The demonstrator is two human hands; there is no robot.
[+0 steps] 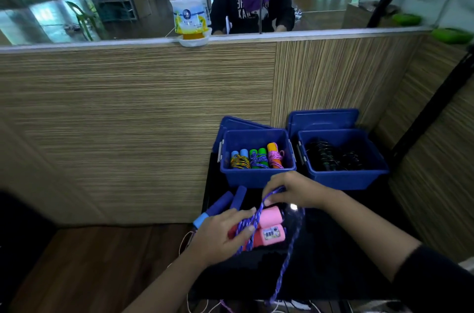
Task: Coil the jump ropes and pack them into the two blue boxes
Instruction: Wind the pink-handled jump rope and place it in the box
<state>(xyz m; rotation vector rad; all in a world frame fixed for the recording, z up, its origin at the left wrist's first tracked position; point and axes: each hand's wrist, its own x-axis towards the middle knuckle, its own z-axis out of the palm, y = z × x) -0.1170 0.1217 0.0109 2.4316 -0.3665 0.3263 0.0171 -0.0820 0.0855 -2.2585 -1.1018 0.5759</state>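
Two hands work one purple rope (pixel 257 220): the left hand (pixel 220 233) clamps the pink handles (pixel 269 228) with coils wrapped over them, and the right hand (pixel 289 190), just above, pinches a loop. Beyond the right hand stand both blue boxes (pixel 256 179), the left box holding coloured bundles (pixel 256 158), the right box (pixel 343 179) dark ones. Loose blue handles (pixel 225 203) lie beside the left hand.

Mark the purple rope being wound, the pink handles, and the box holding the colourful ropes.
purple rope (pixel 259 212): head view, taut strand between the hands.
pink handles (pixel 270 215): head view, upper handle's side.
left blue box (pixel 250 179): head view, front wall.
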